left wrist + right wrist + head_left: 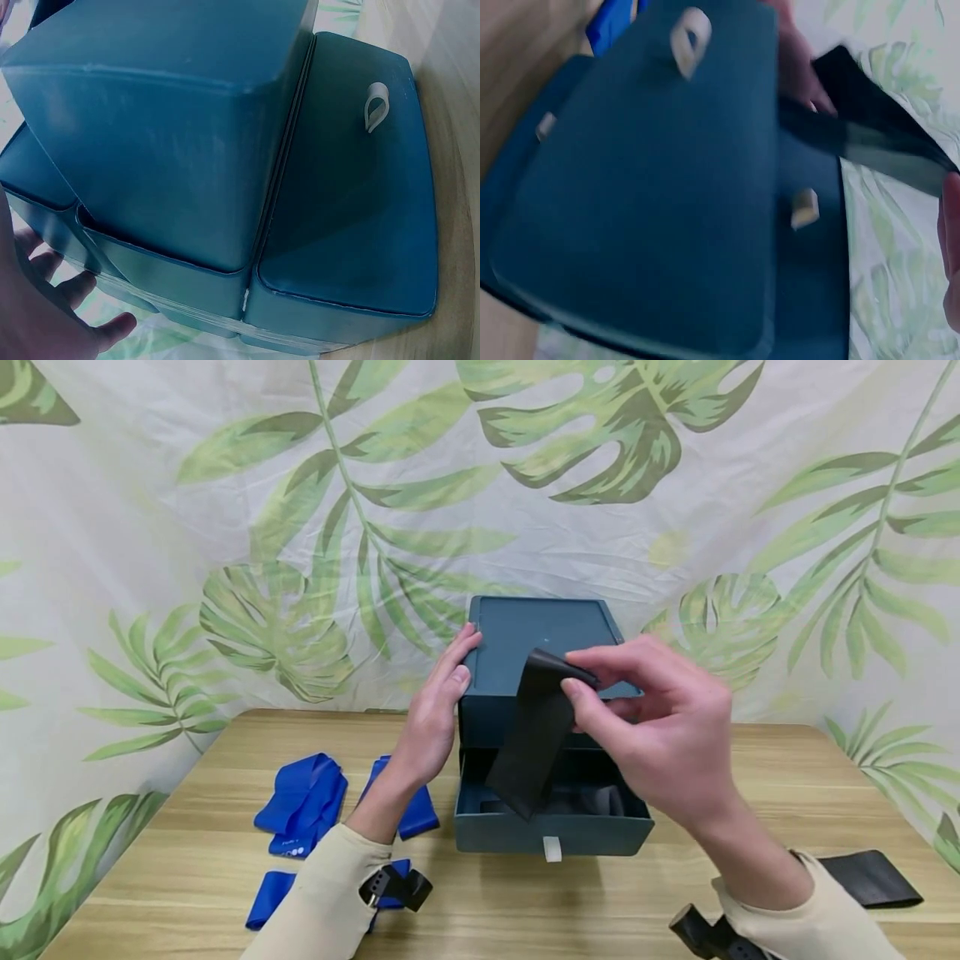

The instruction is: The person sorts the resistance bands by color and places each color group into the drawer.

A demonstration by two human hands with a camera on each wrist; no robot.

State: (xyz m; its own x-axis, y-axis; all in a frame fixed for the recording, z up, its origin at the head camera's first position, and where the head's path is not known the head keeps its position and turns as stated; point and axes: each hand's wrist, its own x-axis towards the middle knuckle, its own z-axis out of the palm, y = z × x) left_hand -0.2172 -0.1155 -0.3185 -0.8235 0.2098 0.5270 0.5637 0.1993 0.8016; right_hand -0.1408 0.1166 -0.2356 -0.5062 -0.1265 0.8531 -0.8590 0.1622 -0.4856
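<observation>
My right hand [667, 727] pinches the top fold of a flat black elastic band [534, 739] between thumb and fingers. The band hangs down at a slant above the pulled-out drawer [502, 837] of a dark blue drawer box [543, 639]. My left hand [429, 731] rests against the box's left side near the top, its fingers extended. In the left wrist view, its fingertips lie along the box's side. Dark material [600, 800] shows inside the drawer; its kind is unclear. The right wrist view shows the drawer front [652, 202] with a pale pull tab.
To the left lie blue bands: a loosely folded one [303, 797], another [418, 814] partly behind my left forearm, and a smaller piece [268, 897]. A folded black band [873, 877] lies at the right. A leaf-patterned cloth [420, 485] hangs behind the wooden table [585, 918].
</observation>
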